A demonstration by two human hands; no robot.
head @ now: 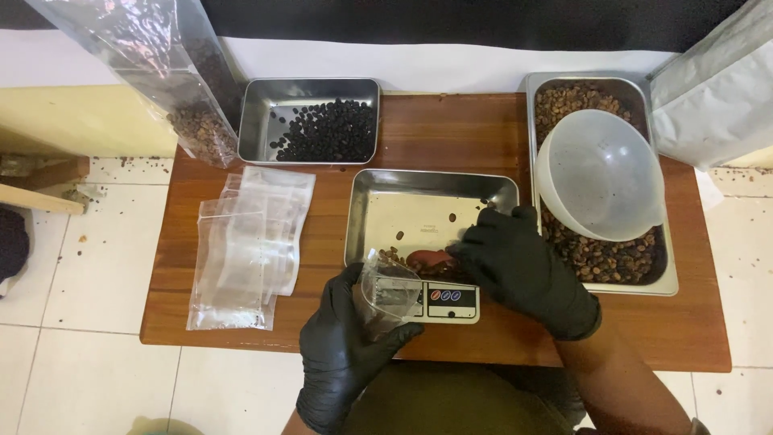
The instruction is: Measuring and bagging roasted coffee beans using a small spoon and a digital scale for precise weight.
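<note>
Down near the table's front edge, the left hand gripped a clear cup, tipped toward the middle tray on the scale. The right hand curled over beans there, maybe gathering them; its grip was hidden.

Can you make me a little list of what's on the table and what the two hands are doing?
Table: wooden table over a tiled floor
Left hand: black-gloved left hand holds a clear plastic scoop
Right hand: black-gloved right hand reaches into the middle steel tray
Under that tray: small kitchen scale
Middle tray contents: a few brown beans
Back tray: steel tray with dark beans
Right tray: long tray of brown beans, white bowl on top
Left side: pile of clear small bags
</note>
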